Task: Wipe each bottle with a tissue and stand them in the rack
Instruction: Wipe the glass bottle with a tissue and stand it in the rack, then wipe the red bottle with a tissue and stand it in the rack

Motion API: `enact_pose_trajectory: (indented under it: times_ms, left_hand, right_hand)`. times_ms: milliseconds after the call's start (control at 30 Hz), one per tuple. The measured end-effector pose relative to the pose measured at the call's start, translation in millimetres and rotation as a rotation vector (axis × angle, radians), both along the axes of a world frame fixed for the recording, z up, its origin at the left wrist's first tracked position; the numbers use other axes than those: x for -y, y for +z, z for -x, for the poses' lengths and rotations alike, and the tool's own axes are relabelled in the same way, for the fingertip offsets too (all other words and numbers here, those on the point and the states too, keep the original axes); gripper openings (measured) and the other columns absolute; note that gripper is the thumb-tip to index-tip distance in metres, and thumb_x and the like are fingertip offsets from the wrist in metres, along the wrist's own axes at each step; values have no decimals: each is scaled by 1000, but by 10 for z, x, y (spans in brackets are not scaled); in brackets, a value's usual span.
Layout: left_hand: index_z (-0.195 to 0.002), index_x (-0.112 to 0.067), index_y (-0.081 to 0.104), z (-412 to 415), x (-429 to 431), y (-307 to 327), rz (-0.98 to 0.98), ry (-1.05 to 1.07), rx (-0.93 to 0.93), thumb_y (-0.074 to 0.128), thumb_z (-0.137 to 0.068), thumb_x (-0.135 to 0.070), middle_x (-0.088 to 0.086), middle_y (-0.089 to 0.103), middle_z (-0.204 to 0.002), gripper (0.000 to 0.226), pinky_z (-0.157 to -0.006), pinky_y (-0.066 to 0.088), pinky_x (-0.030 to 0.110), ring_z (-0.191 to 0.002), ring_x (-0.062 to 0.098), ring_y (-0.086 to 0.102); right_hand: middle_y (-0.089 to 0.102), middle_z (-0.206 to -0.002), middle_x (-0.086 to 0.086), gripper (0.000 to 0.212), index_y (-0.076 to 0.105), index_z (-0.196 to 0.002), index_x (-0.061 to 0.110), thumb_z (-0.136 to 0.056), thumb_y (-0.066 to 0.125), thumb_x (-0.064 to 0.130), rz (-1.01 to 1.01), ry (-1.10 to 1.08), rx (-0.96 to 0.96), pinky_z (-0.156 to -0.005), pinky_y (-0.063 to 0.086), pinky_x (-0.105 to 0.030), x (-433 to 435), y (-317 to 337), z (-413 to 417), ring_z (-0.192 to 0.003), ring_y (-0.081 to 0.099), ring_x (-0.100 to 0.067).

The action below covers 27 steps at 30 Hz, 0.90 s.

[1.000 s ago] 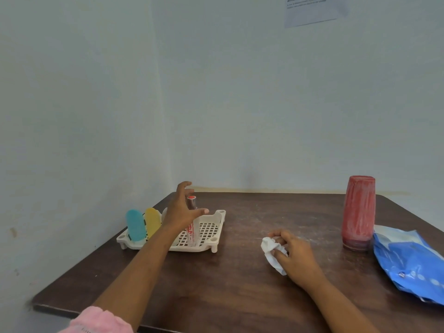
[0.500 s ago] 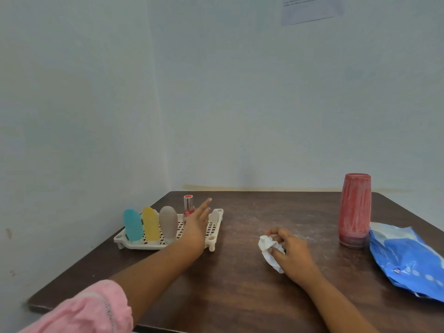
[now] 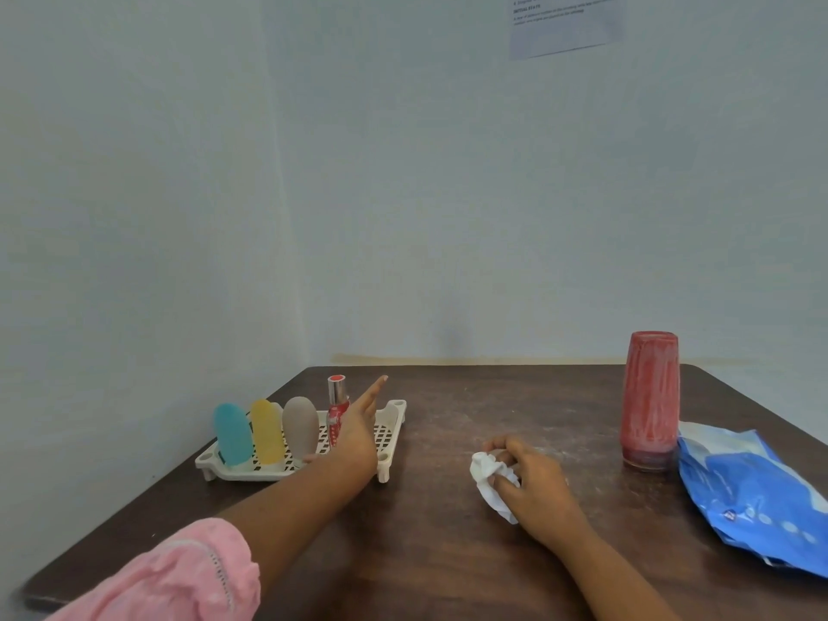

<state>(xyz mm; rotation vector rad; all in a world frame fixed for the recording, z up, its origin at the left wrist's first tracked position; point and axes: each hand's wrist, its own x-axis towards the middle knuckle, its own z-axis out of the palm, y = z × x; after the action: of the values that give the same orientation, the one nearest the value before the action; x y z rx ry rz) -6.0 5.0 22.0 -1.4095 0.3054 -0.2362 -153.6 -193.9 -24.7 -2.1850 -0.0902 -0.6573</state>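
A white lattice rack (image 3: pixel 394 412) stands at the table's left. In it stand a teal bottle (image 3: pixel 232 434), a yellow bottle (image 3: pixel 267 431), a grey-brown bottle (image 3: pixel 300 427) and a slim red bottle (image 3: pixel 337 410) with a silver cap. My left hand (image 3: pixel 360 430) hovers just right of the slim red bottle with straight fingers, holding nothing. My right hand (image 3: pixel 531 484) rests on the table and grips a crumpled white tissue (image 3: pixel 486 475). A tall red bottle (image 3: pixel 649 405) stands upright at the right of the table.
A blue tissue packet (image 3: pixel 752 490) lies by the table's right edge, next to the tall red bottle. The dark wooden table (image 3: pixel 439 553) sits in a corner, with walls close on the left and behind. A paper sheet (image 3: pixel 567 22) hangs on the back wall.
My left hand has let go of the slim red bottle, which now stands in the rack, and has drawn back with fingers straight. My right hand has kept still with the tissue.
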Motion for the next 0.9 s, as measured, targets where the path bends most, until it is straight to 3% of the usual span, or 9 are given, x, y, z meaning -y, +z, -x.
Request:
enact_pose_trajectory:
  times_ms: [133, 233, 333, 433, 567, 800, 900]
  left_hand:
    - [-148, -22, 33, -48, 12, -43, -57, 63, 93, 27, -97, -57, 5, 31, -157, 62, -90, -25, 75, -149, 33, -1]
    - [-154, -21, 12, -18, -13, -33, 89, 75, 365, 0, -98, -48, -28, 21, -155, 64, -102, -30, 62, -146, 39, -16]
    - [-154, -15, 15, -7, -26, 33, 21, 74, 27, 18, -97, -59, 7, 12, -162, 72, -107, -22, 63, -148, 31, -14]
    - [-154, -17, 15, -68, -18, 35, -3, 44, -16, 28, -95, -64, 12, 11, -162, 77, -103, -23, 65, -148, 30, -13]
    - [-154, -22, 15, -133, -84, -62, -37, 38, 25, 45, -89, -68, 11, 11, -162, 85, -77, -27, 75, -148, 31, -14]
    - [-153, -24, 19, -161, -129, -108, -26, 28, 46, 51, -87, -67, 12, 13, -161, 86, -66, -27, 81, -148, 36, -12]
    - [-152, -21, 23, -169, -135, -102, 9, 30, 44, 56, -86, -64, 13, 17, -160, 85, -69, -27, 78, -148, 35, -9]
  right_hand:
    - [63, -92, 14, 23, 59, -111, 26, -91, 56, 15, 13, 1, 0, -67, 43, -4, 10, -13, -10, -85, 59, 3]
    - [63, -92, 14, 21, 59, -111, 26, -92, 55, 18, 10, 2, -9, -67, 43, -4, 8, -11, -18, -84, 60, 3]
    - [62, -92, 15, 21, 59, -111, 27, -92, 56, 19, 20, 0, -14, -66, 43, -4, 10, -12, -28, -85, 60, 3]
    - [62, -91, 16, 22, 59, -111, 29, -91, 56, 20, 24, 0, -22, -65, 44, -5, 13, -14, -29, -84, 60, 3]
    - [62, -91, 17, 24, 58, -112, 29, -91, 56, 18, 30, -5, -32, -66, 44, -6, 21, -20, -42, -84, 59, 3]
    - [63, -93, 14, 26, 59, -114, 27, -91, 56, 16, 18, -4, -46, -65, 45, -7, 21, -25, -46, -83, 61, 2]
    - [63, -89, 14, 25, 59, -112, 26, -90, 55, 15, 9, -7, -45, -64, 45, -8, 19, -27, -41, -78, 61, 6]
